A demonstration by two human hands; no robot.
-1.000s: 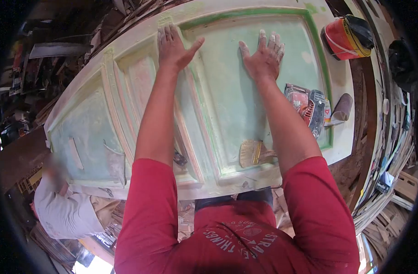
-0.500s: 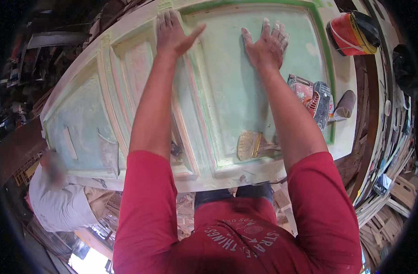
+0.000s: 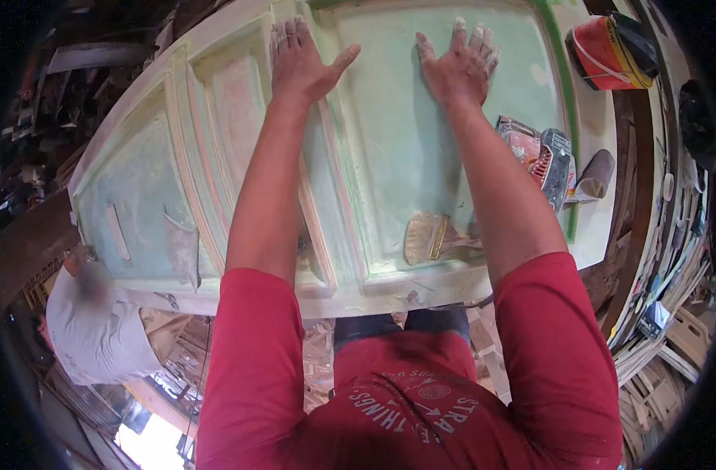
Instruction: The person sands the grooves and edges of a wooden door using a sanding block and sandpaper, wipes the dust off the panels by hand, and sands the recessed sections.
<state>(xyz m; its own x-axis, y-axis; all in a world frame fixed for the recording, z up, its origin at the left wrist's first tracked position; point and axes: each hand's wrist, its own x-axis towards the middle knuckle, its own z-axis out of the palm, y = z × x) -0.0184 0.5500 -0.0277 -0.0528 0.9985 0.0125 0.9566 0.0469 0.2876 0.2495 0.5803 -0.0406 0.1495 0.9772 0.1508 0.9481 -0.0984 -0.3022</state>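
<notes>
A pale green panelled door [image 3: 405,141] lies flat before me. My left hand [image 3: 301,66] rests open on the raised strip between two panels, its thumb spread to the right. On the large right panel my right hand [image 3: 458,66] lies open, fingers apart and tips dusted white. Neither hand holds anything. Beside my right forearm is a red and black power sander [image 3: 536,159], partly hidden by the arm. A wide paint brush [image 3: 434,237] lies near the panel's lower edge. Right of the sander sits a roll of sandpaper [image 3: 595,175].
A red and yellow bucket [image 3: 611,53] stands at the upper right. A cloth-like scrap [image 3: 182,249] and a thin strip [image 3: 118,232] lie on the left panel. Another person in a light shirt [image 3: 99,337] is at the lower left. Wood pieces [image 3: 659,399] are piled at the lower right.
The door and the things on it have shifted upward in view. Both hands stay open on the door, a little higher in the picture. The other person's head and arm have moved slightly.
</notes>
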